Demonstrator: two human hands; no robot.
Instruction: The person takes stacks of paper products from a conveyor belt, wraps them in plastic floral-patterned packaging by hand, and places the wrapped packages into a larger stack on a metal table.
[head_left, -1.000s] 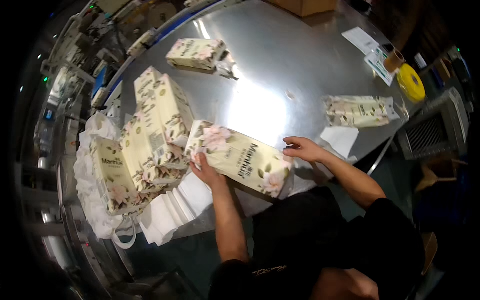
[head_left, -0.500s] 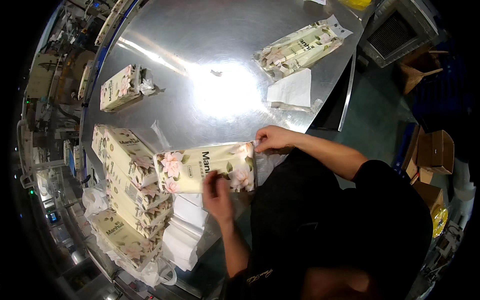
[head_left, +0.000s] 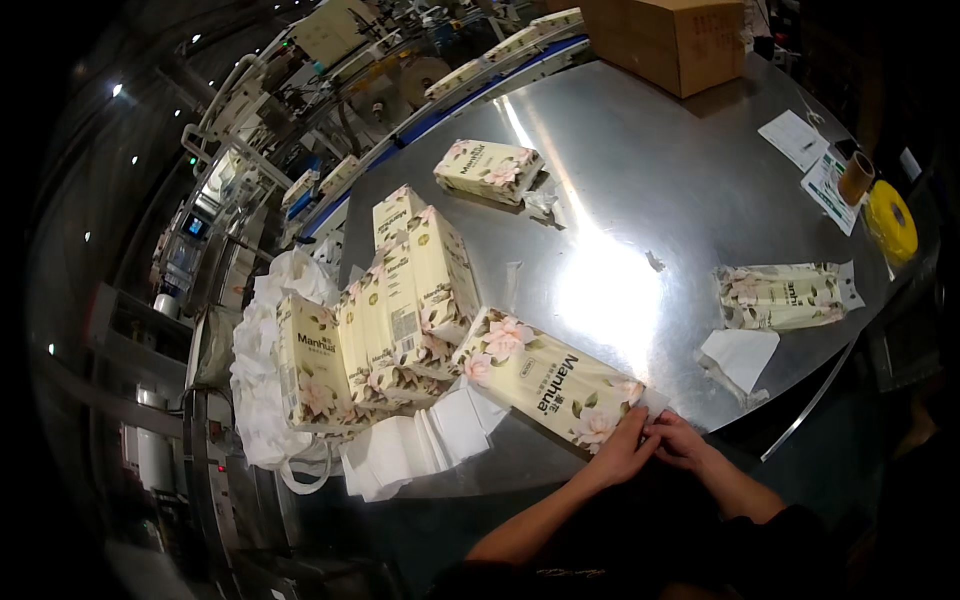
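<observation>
A cream pack of tissues (head_left: 540, 385) with pink flowers lies aslant at the table's near edge, in front of me. At its right end, my left hand (head_left: 622, 450) has its fingers closed over the corner. Right beside it, my right hand (head_left: 682, 440) pinches the clear film end of the wrapper (head_left: 655, 402). The two hands' fingertips almost meet there. Left of this pack stands a pile of like tissue packs (head_left: 400, 300). Loose white folded tissues (head_left: 425, 440) lie below the pile, close to the pack's left end.
A white plastic bag (head_left: 265, 340) sits left of the pile. One pack (head_left: 488, 170) with crumpled film lies farther back. To the right are a slack, partly emptied pack (head_left: 785, 297) and white tissue (head_left: 742, 355). Beyond stand a cardboard box (head_left: 675, 45) and a yellow roll (head_left: 892, 222).
My view has swung left and up. My left hand has moved from the middle of the pack to its right end, beside my right hand. The pack now lies more slanted.
</observation>
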